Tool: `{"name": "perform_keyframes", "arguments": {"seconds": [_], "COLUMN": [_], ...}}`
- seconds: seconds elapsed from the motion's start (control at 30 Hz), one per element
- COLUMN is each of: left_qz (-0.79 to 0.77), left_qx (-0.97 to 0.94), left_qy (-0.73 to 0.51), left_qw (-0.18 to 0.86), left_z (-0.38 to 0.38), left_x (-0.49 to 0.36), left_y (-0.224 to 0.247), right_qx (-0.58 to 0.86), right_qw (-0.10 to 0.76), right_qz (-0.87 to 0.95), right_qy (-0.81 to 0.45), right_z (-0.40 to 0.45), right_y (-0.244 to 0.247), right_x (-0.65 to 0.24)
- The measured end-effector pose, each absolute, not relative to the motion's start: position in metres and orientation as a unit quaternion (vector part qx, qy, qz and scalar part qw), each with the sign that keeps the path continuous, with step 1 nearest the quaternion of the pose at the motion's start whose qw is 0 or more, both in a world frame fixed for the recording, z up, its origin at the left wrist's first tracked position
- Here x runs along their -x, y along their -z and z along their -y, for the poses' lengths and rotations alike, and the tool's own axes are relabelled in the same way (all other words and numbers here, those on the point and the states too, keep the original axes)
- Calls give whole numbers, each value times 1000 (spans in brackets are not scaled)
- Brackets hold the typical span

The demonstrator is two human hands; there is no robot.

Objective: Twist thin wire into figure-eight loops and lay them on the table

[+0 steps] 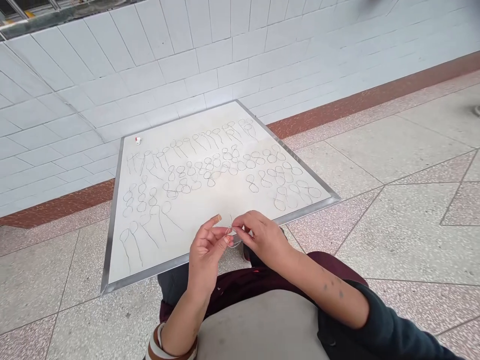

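Just over the near edge of a white table, my left hand (210, 245) pinches a thin looped wire (235, 245) between thumb and fingers. From the other side my right hand (260, 235) grips the same wire with thumb and forefinger, close to the left fingertips. A small loop and a short free end show between the two hands; the exact twist is too fine to make out. Beyond them lie rows of wire pieces: several figure-eight shapes (251, 184) in the middle and several single loops with long tails (135, 230) at the left and back.
The white tabletop (232, 197) has a grey metal rim (150, 276) and stands by a white tiled wall (180, 75). A small white and red object (138, 140) rests in its far left corner. Speckled tile floor (412, 215) surrounds it. My lap is below the near edge.
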State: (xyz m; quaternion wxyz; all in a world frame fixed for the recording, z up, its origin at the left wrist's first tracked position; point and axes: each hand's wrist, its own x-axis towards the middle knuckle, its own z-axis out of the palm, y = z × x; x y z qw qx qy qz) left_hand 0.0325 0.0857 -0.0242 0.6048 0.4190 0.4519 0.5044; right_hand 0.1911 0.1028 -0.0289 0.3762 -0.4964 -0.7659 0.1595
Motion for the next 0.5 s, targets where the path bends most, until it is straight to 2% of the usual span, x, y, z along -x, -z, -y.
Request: {"name": "perform_keyframes", "arguments": {"seconds": [0.4,0.5], "left_qz": [-448,-454], "left_qx": [-390,-391], "left_qy": [-547,-539], "left_qw": [590,593], "left_z": [-59,-54], "left_x": [-25,-25], "left_y": [31,28], "right_qx": [480,477], "right_qw": [418,426], "right_qz": [683,683], "right_qy": [-358,-354], "right_z": [-80,-74], "right_y": [36,37], "right_x": [-180,-180]}}
